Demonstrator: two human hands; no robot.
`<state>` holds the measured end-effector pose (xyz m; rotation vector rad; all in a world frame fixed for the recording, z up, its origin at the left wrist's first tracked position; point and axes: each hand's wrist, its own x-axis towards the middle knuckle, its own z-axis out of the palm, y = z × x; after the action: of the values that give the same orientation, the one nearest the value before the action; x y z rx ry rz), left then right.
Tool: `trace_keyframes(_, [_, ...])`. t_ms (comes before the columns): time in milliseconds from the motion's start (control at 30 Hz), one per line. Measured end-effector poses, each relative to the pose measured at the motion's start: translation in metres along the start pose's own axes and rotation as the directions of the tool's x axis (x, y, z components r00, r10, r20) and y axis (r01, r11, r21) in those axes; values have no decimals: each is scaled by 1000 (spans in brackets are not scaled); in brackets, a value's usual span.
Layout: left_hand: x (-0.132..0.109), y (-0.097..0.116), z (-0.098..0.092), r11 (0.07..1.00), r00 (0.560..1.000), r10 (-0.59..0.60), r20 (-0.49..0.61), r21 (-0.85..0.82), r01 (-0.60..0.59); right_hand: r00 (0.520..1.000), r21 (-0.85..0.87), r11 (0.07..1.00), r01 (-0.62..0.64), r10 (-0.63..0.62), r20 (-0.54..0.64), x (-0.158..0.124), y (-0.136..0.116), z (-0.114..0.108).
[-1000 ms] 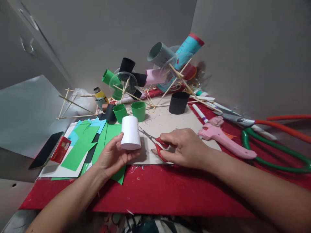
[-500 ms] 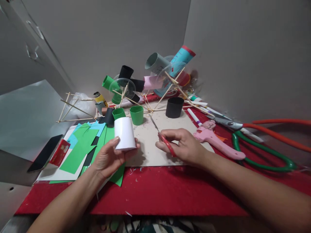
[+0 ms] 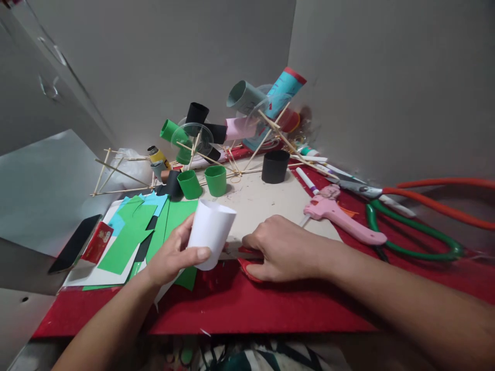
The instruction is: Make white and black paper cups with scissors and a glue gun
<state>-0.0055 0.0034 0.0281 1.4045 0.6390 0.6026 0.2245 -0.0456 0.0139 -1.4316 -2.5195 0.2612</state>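
A white paper cup [image 3: 212,232] is gripped between the thumb and fingers of my left hand [image 3: 174,252], its open end up and leaning right. My right hand [image 3: 278,250] is closed round the red handles of a pair of scissors [image 3: 250,269]. The blades point left toward the cup's lower edge and are mostly hidden behind it; I cannot tell whether they touch it. Two green paper cups [image 3: 189,184] and a black paper cup [image 3: 276,166] stand farther back on the beige board [image 3: 255,201].
Green paper strips [image 3: 127,237], a red packet [image 3: 97,242] and a phone [image 3: 75,245] lie at left. Stick frames carrying wheels of coloured cups [image 3: 196,139] stand behind. A pink glue gun [image 3: 344,216] and large shears [image 3: 421,201] lie at right on the red cloth [image 3: 185,314].
My left hand has tilted the white cup and brought it lower and to the right. My right hand has turned the scissors from pointing away to pointing left, near the cup's base.
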Motion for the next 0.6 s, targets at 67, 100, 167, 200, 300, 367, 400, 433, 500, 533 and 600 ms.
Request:
trace_keyframes(67, [1,-2,-2,997,999,15,-39,82,-12,1000,-12,1000,13,-14,-17,-2,0,-1])
trace_keyframes(100, [2,-2,-4,995,998,24,-65,95,-18,999,-9,1000,22,-22,-34,-2,2,-2])
trace_keyframes(167, [5,-3,-9,997,991,51,-125,70,-43,997,9,999,35,-34,-75,-4,6,-5])
trace_keyframes(200, [7,-2,-12,998,987,56,-148,26,-52,994,24,999,38,-35,-99,-6,9,-7])
trace_keyframes(300, [15,0,-17,976,984,2,-178,-215,-41,986,93,995,38,-22,-166,-9,17,-12])
trace_keyframes(367, [17,2,-19,929,983,-52,-178,-369,-17,983,142,989,31,-5,-184,-10,20,-15])
trace_keyframes(400, [18,3,-19,907,983,-71,-167,-421,-6,983,157,987,30,0,-185,-10,21,-16])
trace_keyframes(433, [17,4,-18,888,985,-84,-150,-460,6,983,165,986,31,0,-185,-11,21,-16])
trace_keyframes(500, [16,4,-17,860,990,-100,-96,-508,37,981,169,984,49,-16,-192,-10,22,-15])
trace_keyframes(533, [15,4,-16,850,992,-103,-67,-525,53,979,169,983,64,-29,-202,-10,22,-14])
trace_keyframes(600, [13,4,-14,833,995,-99,-24,-548,70,972,167,981,96,-56,-229,-9,22,-11])
